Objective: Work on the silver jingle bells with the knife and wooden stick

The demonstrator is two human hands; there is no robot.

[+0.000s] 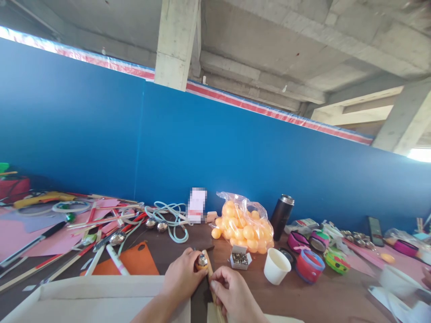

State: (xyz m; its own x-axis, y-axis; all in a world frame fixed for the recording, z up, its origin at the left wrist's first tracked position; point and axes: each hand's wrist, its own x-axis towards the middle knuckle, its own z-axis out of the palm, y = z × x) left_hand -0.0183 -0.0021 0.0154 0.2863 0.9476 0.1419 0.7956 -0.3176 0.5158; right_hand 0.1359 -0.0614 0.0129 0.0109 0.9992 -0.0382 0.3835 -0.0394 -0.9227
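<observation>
Low in the middle of the head view, my left hand [183, 276] is closed around a shiny metal ball [202, 259], with something orange showing just under it. Against the ball lies a light wooden stick [209, 265], slanting down toward me. My right hand [234, 291] pinches this stick between thumb and fingers below the ball. Whether ball and stick are joined I cannot tell. Just beyond my right hand stands a small open box [239, 259] of small metal pieces. A white paper cup [276, 266] is to its right.
Behind the box sits a clear bag of orange balls [244, 229], beside a black bottle [283, 213]. Light-blue tubing [168, 215], an orange sheet [139, 260] and sticks crowd the left. Colourful rolls [310, 265] lie right. A blue partition [215, 148] borders the table's back.
</observation>
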